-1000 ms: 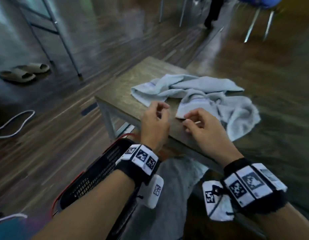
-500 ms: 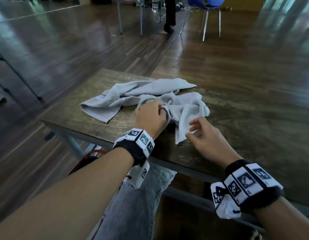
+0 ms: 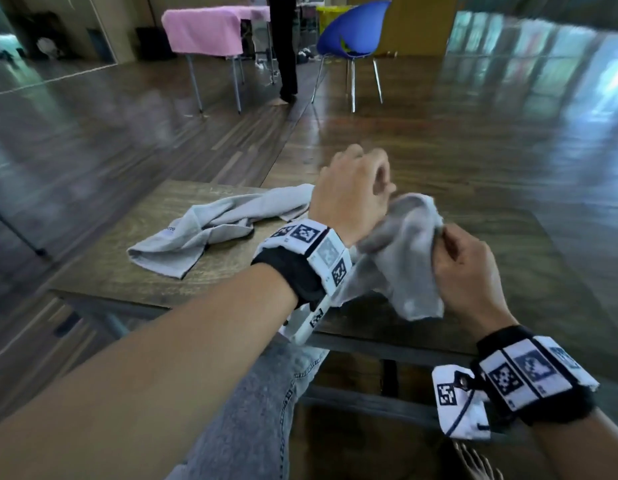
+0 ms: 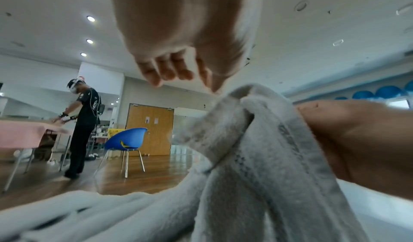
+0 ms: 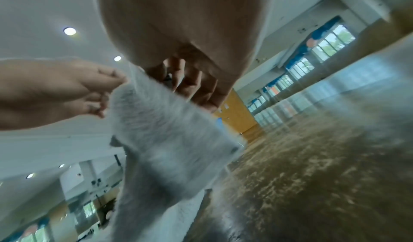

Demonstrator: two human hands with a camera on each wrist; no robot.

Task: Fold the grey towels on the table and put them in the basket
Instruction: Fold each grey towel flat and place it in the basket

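Note:
Two grey towels. One towel (image 3: 196, 237) lies crumpled on the left part of the wooden table (image 3: 525, 271). The other towel (image 3: 404, 261) hangs bunched above the table's near edge, held between both hands. My left hand (image 3: 382, 190) pinches its top from the left; in the right wrist view the left hand's fingertips (image 5: 111, 81) nip the towel (image 5: 170, 131) at an upper corner. My right hand (image 3: 446, 237) grips the towel's right edge with curled fingers (image 5: 192, 85). From the left wrist, the towel (image 4: 257, 148) fills the lower frame. No basket is in view.
Beyond the table's far side lies open wooden floor. A blue chair (image 3: 352, 36), a pink-covered table (image 3: 207, 29) and a standing person (image 3: 286, 50) are far back. My knee in jeans (image 3: 266, 393) sits under the table's near edge.
My left hand has lifted one towel off the table, and my right hand has taken hold of its edge. The head view has tilted up; the basket seen earlier is out of frame.

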